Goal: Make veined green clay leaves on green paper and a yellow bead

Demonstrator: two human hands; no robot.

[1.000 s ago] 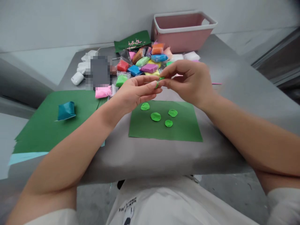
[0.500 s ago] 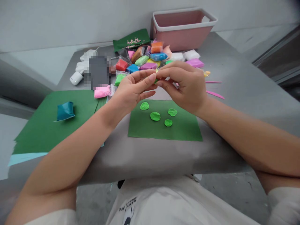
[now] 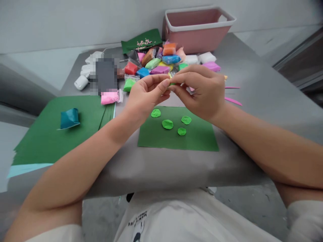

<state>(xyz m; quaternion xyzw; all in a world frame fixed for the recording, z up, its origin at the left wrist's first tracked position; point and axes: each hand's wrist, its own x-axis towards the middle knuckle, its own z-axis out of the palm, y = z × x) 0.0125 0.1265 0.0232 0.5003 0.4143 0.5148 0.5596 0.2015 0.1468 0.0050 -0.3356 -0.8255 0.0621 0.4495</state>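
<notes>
My left hand (image 3: 146, 95) and my right hand (image 3: 202, 90) meet fingertip to fingertip above the table, both pinched on a small bit of green clay (image 3: 172, 83) that barely shows between them. Below the hands lies a dark green paper sheet (image 3: 199, 139) with several flattened light green clay discs (image 3: 167, 124) pressed onto it.
A heap of coloured clay packets (image 3: 153, 64) lies behind the hands, with a pink plastic bin (image 3: 199, 32) at the back. Left are a larger green paper stack (image 3: 37, 141) carrying a teal packet (image 3: 69, 118), a pink packet (image 3: 109, 97), and a white case (image 3: 81, 82). Pink sticks (image 3: 233, 101) lie right.
Both hands have drifted slightly up and together, the pinch tightening so less of the green clay shows. The view shifted a little; the discs on the sheet stay put.
</notes>
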